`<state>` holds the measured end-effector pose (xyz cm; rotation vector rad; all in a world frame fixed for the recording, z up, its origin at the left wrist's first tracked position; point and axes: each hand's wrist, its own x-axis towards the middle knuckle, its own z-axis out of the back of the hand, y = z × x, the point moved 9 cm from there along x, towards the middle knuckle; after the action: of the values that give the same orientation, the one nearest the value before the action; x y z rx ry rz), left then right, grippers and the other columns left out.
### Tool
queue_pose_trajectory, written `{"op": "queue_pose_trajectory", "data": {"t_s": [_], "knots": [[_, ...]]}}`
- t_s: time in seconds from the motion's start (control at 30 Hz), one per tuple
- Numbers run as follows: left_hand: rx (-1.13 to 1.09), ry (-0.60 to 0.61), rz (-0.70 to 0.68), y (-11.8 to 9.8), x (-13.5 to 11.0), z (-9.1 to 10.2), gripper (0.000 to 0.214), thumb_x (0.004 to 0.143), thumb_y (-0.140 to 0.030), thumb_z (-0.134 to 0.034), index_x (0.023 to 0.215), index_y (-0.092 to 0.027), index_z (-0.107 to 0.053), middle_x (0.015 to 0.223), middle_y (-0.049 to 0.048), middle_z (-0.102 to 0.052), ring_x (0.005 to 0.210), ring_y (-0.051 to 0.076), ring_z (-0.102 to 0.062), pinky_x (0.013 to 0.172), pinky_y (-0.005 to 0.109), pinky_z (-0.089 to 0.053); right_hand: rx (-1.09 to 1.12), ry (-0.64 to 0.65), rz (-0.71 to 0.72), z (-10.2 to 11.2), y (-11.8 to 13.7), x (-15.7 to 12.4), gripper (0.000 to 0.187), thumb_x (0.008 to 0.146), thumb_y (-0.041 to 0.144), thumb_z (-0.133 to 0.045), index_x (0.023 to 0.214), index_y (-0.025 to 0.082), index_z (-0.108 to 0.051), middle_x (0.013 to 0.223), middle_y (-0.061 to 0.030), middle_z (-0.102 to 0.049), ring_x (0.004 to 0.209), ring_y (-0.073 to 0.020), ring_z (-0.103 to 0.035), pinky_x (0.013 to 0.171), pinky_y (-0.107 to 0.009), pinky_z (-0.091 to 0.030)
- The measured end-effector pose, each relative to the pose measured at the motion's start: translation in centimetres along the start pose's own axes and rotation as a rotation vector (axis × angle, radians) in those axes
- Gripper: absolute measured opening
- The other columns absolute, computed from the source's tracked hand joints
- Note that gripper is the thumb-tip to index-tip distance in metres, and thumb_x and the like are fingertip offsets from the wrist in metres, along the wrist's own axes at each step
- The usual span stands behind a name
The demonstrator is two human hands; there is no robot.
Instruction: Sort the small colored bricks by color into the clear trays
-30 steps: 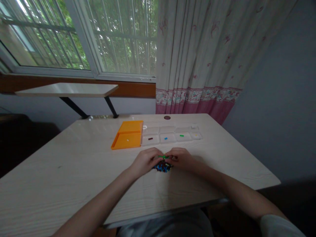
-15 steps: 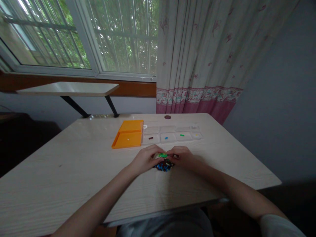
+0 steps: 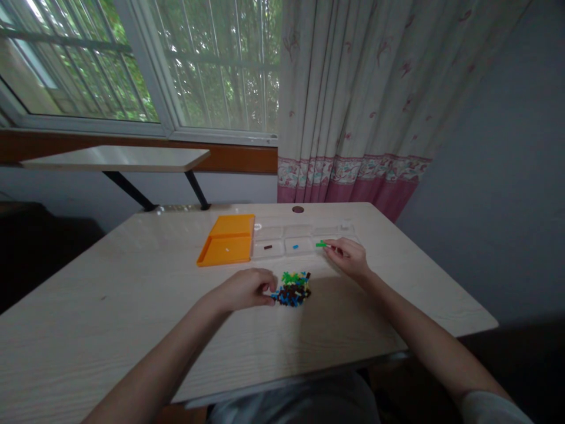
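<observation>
On the table lies a small pile of tiny building bricks [image 3: 293,291] in green, blue, brown and yellow. My left hand [image 3: 251,288] rests at the pile's left edge, fingers loosely curled, thumb apart from them, with nothing visible between. Over the front row of a clear compartment tray [image 3: 268,255], my right hand [image 3: 349,257] pinches a green brick [image 3: 318,244] at its fingertips. That brick is at the green compartment and overlaps whatever lies beneath it. Other front compartments hold a brown brick [image 3: 268,247] and a blue brick [image 3: 295,247].
An open orange case [image 3: 226,250] stands left of the tray, with a small white piece [image 3: 228,249] in it. Behind are a raised shelf [image 3: 115,158], a cable hole [image 3: 298,209] in the table, a barred window and a curtain [image 3: 348,106].
My right hand has left the pile and moved forward and right to the tray with a green brick. My left hand has drawn back slightly left, uncovering the pile.
</observation>
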<state>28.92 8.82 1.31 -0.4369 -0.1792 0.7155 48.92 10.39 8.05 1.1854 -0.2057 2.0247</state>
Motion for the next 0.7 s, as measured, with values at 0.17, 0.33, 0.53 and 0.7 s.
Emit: {"op": "queue_pose_trajectory", "data": {"t_s": [0.17,0.33,0.53,0.7], "knots": [[0.013,-0.029,-0.013,-0.2,0.4,-0.6,0.016,0.076,-0.033,-0.055,0.077,-0.018,-0.059,0.07,-0.0003,-0.057,0.062,0.011,-0.05,0.056,0.019,-0.034,0.013,-0.008,0.017,-0.2,0.2,-0.2,0.018,0.08,0.028,-0.053,0.086,0.018,-0.067,0.058,-0.0012,-0.06,0.047,-0.0087,-0.047,0.052,-0.022,-0.041],[0.027,-0.023,0.012,0.1,0.4,-0.6,0.019,0.075,-0.037,-0.057,0.076,-0.018,-0.059,0.069,-0.0005,-0.057,0.061,0.011,-0.05,0.057,0.019,-0.034,0.002,-0.028,0.043,0.0,0.5,-0.2,0.017,0.08,0.027,-0.054,0.085,0.018,-0.068,0.057,-0.0011,-0.061,0.046,-0.0084,-0.047,0.052,-0.021,-0.04],[0.065,-0.028,0.024,0.2,0.3,-0.4,0.02,0.074,-0.039,-0.058,0.079,-0.019,-0.059,0.069,-0.0011,-0.057,0.062,0.012,-0.051,0.056,0.019,-0.033,0.011,-0.025,0.031,0.0,0.2,-0.2,0.018,0.081,0.028,-0.053,0.087,0.018,-0.067,0.057,-0.0009,-0.06,0.047,-0.0088,-0.047,0.053,-0.022,-0.04],[0.082,-0.039,0.015,0.1,0.1,-0.2,0.019,0.074,-0.038,-0.057,0.079,-0.02,-0.06,0.069,-0.001,-0.057,0.062,0.012,-0.051,0.055,0.02,-0.032,-0.027,0.098,-0.06,-0.8,-1.6,0.0,0.022,0.082,0.032,-0.051,0.09,0.02,-0.067,0.065,-0.0021,-0.063,0.054,-0.0104,-0.051,0.059,-0.022,-0.041]]}}
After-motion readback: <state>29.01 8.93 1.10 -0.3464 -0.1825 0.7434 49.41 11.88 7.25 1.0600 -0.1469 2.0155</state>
